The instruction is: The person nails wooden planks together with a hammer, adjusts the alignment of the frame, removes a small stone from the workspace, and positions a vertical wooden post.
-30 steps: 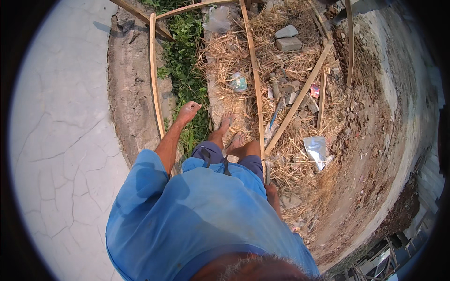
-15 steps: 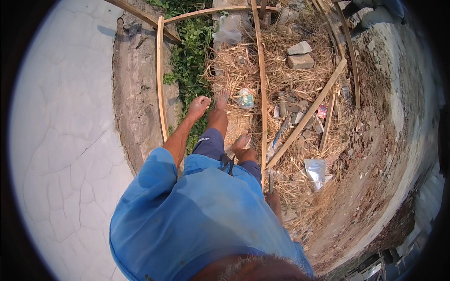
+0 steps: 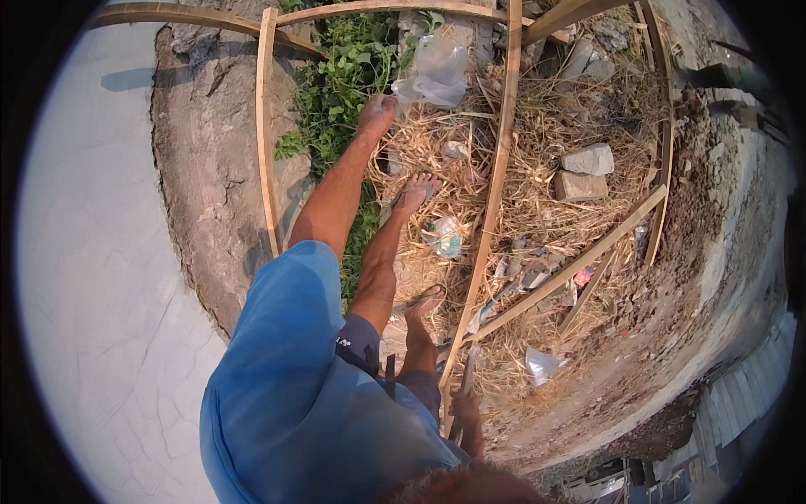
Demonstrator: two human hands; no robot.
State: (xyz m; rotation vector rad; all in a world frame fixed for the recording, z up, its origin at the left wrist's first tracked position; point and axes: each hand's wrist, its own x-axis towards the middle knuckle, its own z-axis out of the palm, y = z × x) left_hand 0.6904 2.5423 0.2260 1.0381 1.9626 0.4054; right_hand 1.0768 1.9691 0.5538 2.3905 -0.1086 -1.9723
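Observation:
My left hand (image 3: 378, 114) reaches forward over the edge of the green plants (image 3: 344, 80), its fingers curled in. A clear plastic bag (image 3: 438, 74) lies just beyond it; I cannot tell whether they touch. What the curled fingers hold, if anything, is hidden. Low in the view, my right hand (image 3: 466, 413) is wrapped round a long, narrow grey-brown tool (image 3: 468, 378), whose kind does not show. Close beside this hand runs a wooden strip (image 3: 495, 185), part of a frame of thin timber.
A diagonal strip (image 3: 571, 273) crosses the straw (image 3: 546, 223) on the right. Two blocks, one a pale stone (image 3: 588, 159), lie stacked there. Litter includes a silvery packet (image 3: 541, 366). Another upright strip (image 3: 265, 134) stands left, beside the cracked grey ground (image 3: 101, 277).
My left arm has stretched forward, bringing the hand near the plastic bag. My body has leaned and the view shifted; more of the right hand and its tool shows.

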